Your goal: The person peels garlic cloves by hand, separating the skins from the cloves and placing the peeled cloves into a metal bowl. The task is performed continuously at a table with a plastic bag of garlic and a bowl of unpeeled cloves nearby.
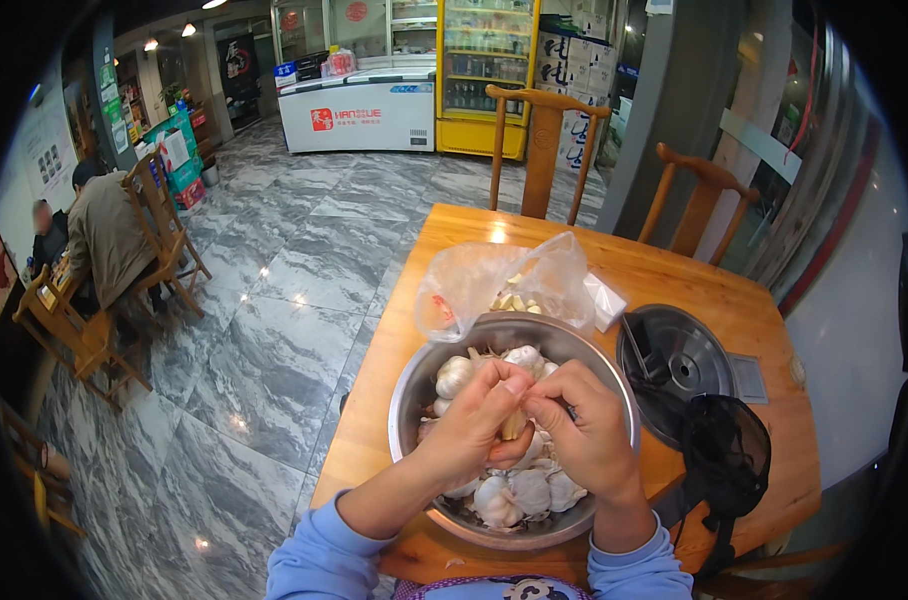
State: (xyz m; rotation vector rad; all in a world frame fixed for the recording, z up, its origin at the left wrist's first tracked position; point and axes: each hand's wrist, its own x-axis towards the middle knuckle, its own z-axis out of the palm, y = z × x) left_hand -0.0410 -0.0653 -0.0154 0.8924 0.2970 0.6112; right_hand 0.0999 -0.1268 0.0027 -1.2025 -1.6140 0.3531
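Both hands meet over a large steel bowl [406,400] of white garlic bulbs [514,497] on the wooden table. My left hand [474,420] is closed round a pale yellowish garlic clove [514,425], which shows between its fingers. My right hand [586,425] is closed too, its thumb and forefinger pinched at the top of the same clove, against the left thumb. What lies right under the fingertips is hidden. Just beyond the bowl, a clear plastic bag [464,285] lies open with peeled cloves [515,301] inside.
A white packet [605,302] sits by the bag. To the right are a round dark metal cooktop [689,362] and a black mesh bag [726,455]. Wooden chairs [540,150] stand at the table's far side. Two people [114,235] sit at the far left.
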